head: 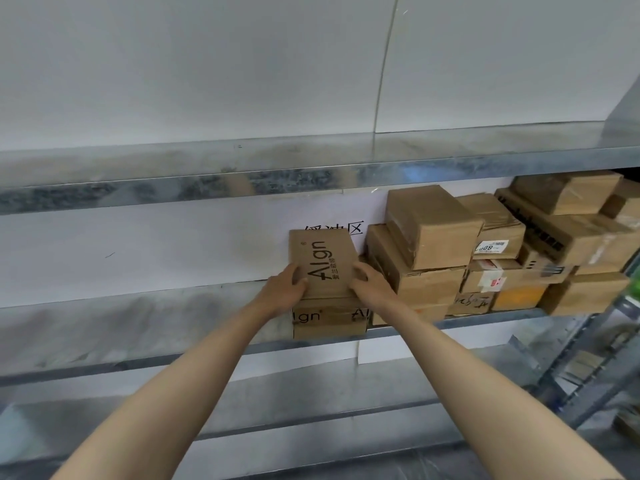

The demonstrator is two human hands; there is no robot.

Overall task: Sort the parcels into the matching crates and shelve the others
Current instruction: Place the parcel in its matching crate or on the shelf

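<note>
At frame center, left hand (284,287) & right hand (370,285) are clamping curled fingers on an Align parcel's (322,263) sides, seating it atop a matching box (329,318), prob. to stack square on the shelf (138,317).

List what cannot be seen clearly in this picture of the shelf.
- Wall sign, head view: lower part hidden behind the top box.
- Bottom box: its print is partly covered by both hands, left hand and right hand.
- Box stack: cut off at the right edge; labels too small.
</note>
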